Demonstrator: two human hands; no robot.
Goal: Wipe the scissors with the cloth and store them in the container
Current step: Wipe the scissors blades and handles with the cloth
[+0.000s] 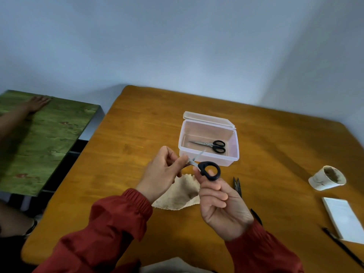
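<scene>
- The left hand (161, 170) is closed in a pinch. Its thumb and forefinger nip a metal blade of the held scissors (209, 170), and its other fingers are curled in.
- The right hand (220, 205) is also closed on the held scissors. Its fingertips grip the black plastic loop, its remaining fingers are bent, and its palm is turned up towards the camera.
- The held scissors are in the air just in front of the container (226, 160). Their slim blades look parted, and one points up over the container's near wall. They are blurred.
- The container is a clear plastic rectangular box with rounded corners. Its hinged lid (206, 118) is thrown back on the far side.
- The stored scissors (211, 145) lie flat inside the container, steel blades to the left and black handles to the right.
- The cloth (179, 196) is pale, coarse and stained brown. It lies crumpled on the table in front of the container, beneath the two hands.
- Both forearms, in gathered-cuff red sleeves (118, 219), come in from the near edge and meet in front of the container.
- Two dark pointed blades (237, 184) lie in front of the container, partly hidden behind the right hand.
- The table (137, 131) under the container is smooth orange-brown wood.
- Right of the container are a tipped white cup (319, 180), a white pad (343, 219) and a dark pen (342, 247).
- Far left of the container is a worn green board (39, 138) with another person's hand (37, 103) flat on it.
</scene>
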